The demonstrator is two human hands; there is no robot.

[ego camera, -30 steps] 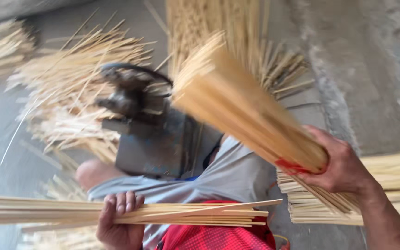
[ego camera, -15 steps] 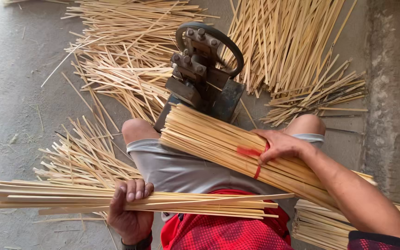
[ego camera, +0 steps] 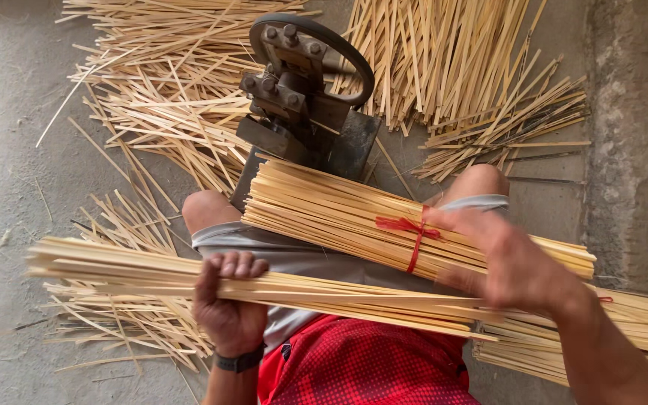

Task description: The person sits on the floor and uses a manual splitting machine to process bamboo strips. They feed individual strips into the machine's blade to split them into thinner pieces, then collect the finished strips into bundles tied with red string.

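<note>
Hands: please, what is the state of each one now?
Left hand: closed around a loose bundle of sticks.
Right hand: fingers spread, resting on the tied bundle by its red string.

Right hand (ego camera: 519,262) blurred, hides part of tied stick bundle (ego camera: 339,214); second bundle (ego camera: 639,330) cut off at right edge.

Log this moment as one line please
left hand: grips loose sticks | right hand: on tied bundle across lap | metal machine ahead
</note>
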